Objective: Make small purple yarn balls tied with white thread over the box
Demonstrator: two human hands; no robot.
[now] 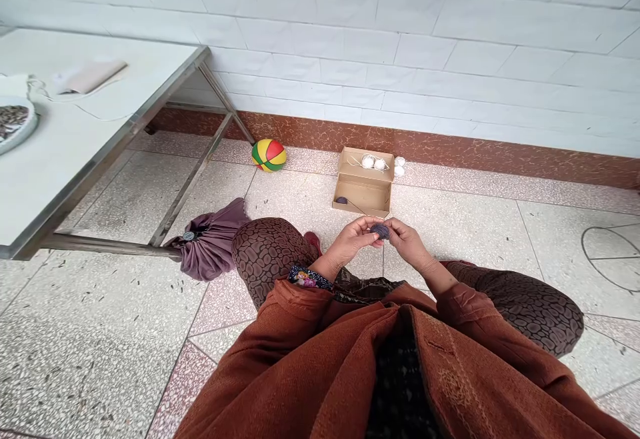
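Both hands meet in front of my lap around a small, rounded, ridged dark purple crochet piece (pixel 380 230). My left hand (pixel 357 238) pinches its left side between thumb and fingers. On the other side, my right hand (pixel 404 239) has its fingers closed at the piece's right edge; whether it also holds a hook cannot be made out. Just beyond the hands, an open cardboard box (pixel 363 192) lies on the floor with a dark yarn ball (pixel 341 200) inside. A dark strand runs from that ball towards my hands. White yarn balls (pixel 368 162) rest against the raised lid.
A metal-framed white table (pixel 150 69) stands at left, bearing a dish (pixel 17 122) and a folded cloth (pixel 95 77). Below are a striped ball (pixel 269 155) and a purple bag (pixel 215 239). A wire ring (pixel 613 259) is at right. The tiled wall (pixel 350 46) runs behind.
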